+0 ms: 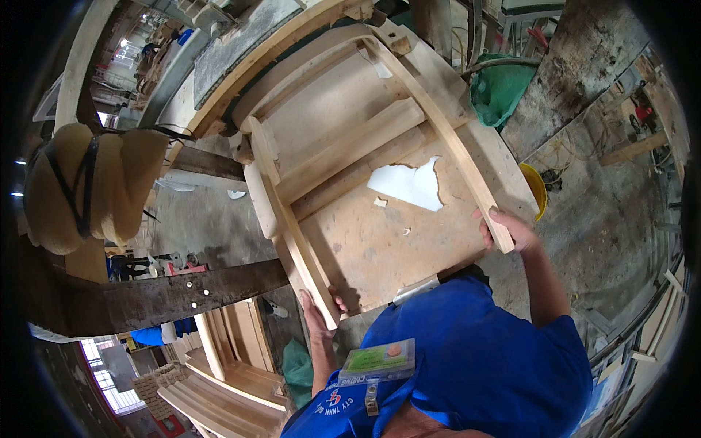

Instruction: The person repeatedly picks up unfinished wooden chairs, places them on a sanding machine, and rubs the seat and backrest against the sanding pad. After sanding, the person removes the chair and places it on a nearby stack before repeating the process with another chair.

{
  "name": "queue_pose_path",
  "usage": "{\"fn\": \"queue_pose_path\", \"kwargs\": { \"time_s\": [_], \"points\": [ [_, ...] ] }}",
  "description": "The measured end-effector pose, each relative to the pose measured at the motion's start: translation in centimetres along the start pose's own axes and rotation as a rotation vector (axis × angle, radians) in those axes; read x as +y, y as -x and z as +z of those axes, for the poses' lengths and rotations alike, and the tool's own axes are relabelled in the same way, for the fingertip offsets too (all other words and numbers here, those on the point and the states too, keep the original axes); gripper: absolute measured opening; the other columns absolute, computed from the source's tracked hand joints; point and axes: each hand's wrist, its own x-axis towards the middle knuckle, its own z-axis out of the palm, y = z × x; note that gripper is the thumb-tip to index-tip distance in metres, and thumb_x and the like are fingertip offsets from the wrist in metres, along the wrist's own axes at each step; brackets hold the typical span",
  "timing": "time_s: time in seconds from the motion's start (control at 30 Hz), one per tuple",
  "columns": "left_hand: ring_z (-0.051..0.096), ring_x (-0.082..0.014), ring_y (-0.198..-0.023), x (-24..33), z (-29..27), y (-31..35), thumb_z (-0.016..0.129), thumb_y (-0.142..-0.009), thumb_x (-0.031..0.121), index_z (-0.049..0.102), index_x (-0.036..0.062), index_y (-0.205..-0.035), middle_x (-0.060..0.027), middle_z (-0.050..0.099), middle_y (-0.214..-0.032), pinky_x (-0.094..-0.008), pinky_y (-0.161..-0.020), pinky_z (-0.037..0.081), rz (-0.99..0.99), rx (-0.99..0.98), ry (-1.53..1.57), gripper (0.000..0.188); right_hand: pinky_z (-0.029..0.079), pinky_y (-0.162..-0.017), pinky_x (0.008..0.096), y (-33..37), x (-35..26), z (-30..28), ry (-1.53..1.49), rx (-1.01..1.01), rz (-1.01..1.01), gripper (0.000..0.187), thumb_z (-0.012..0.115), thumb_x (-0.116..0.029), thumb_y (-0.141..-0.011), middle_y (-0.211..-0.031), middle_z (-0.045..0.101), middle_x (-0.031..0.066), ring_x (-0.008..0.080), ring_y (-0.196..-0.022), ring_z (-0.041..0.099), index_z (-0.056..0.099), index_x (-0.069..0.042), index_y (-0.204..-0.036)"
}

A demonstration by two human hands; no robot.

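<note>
A pale wooden chair frame [350,153] with two long side rails, a crossbar and a curved far end lies over a wooden worktop [350,270]. My left hand [318,312] is wrapped round the near end of the left rail [301,248]. Round the near end of the right rail [449,139], the fingers of my right hand [509,231] are closed. Between the rails, a torn white sheet [409,182] lies on the worktop with small scraps beside it.
A dark metal beam [175,292] runs at the left, below a strapped tan foam bundle [95,186]. Stacked wooden parts [226,387] stand at the lower left. A green bag [500,91] hangs at the far right, near a yellow bucket [535,190].
</note>
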Motion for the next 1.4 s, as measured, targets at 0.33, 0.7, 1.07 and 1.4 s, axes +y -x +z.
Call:
{"fn": "queue_pose_path", "kwargs": {
  "time_s": [0.33,0.7,1.07,1.4],
  "points": [
    [0.045,-0.025,-0.049,1.2,-0.6,-1.1,0.023,-0.105,0.058,0.058,0.0073,-0.094,-0.0064,0.049,-0.061,-0.0387,-0.048,0.039,-0.199,0.176,-0.091,0.062,0.044,-0.045,0.0241,0.1,0.3,1.1,-0.046,0.182,0.018,0.038,0.065,-0.04,-0.098,-0.075,0.056,0.0011,0.01,-0.052,0.052,0.061,-0.005,-0.112],
    [0.045,-0.0245,-0.052,1.9,-2.1,-1.0,0.026,-0.104,0.05,0.054,0.0087,-0.097,-0.0073,0.051,-0.065,-0.0398,-0.05,0.039,-0.223,0.198,-0.145,0.051,0.044,-0.045,0.0256,0.3,0.2,1.5,-0.129,0.181,0.013,0.036,0.068,-0.036,-0.098,-0.074,0.057,0.0034,0.0116,-0.052,0.053,0.06,-0.003,-0.108],
    [0.048,-0.025,-0.053,1.3,-2.0,-2.0,0.027,-0.103,0.053,0.056,0.0082,-0.093,-0.008,0.05,-0.064,-0.0397,-0.048,0.041,-0.236,0.117,-0.141,0.055,0.047,-0.052,0.0288,0.3,0.5,1.0,-0.1,0.112,0.008,0.041,0.068,-0.037,-0.097,-0.077,0.06,0.0058,0.0153,-0.057,0.057,0.061,-0.001,-0.116],
    [0.055,-0.0287,-0.055,0.5,-2.7,-2.2,0.024,-0.105,0.049,0.061,0.0036,-0.104,-0.0119,0.059,-0.068,-0.0417,-0.053,0.049,-0.139,-0.003,-0.12,0.058,0.047,-0.052,0.0306,0.5,0.2,1.1,-0.045,0.115,0.023,0.044,0.068,-0.039,-0.097,-0.083,0.061,0.0077,0.0162,-0.063,0.059,0.059,-0.003,-0.121]
  ]
}}
